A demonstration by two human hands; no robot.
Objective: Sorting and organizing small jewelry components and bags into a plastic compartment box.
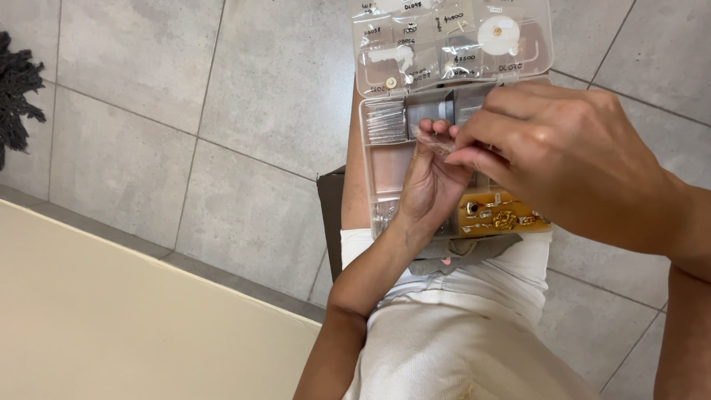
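Head view showed both hands raised over a clear plastic compartment box (385, 159) resting open on the person's lap. The left hand (429, 181) was turned palm-up, fingers pinched on a small clear plastic packet (437, 141), while the right hand (563, 152) arched in from the side, fingertips pinching the same packet.

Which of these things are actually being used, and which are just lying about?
In use:
- left hand and right hand, pinching a small clear packet between them
- clear plastic box on the lap, its lid open
- gold bits in one compartment

Just lying about:
- dark fringed rug
- grey tiled floor
- cream surface
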